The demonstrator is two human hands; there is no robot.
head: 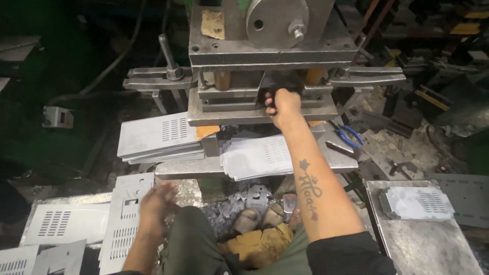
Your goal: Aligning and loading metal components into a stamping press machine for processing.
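My right hand reaches forward into the gap of a steel press die, with its fingers curled on a dark sheet piece lying inside. My left hand hovers, blurred and with fingers apart, over a stack of slotted grey metal sheets at my lower left. Another stack of slotted sheets rests on the press bed just below my right forearm. A further stack lies left of the die.
Blue-handled pliers lie on the press bed at the right. A metal table at lower right carries a few punched sheets. Scrap cuttings litter the floor around my bare feet.
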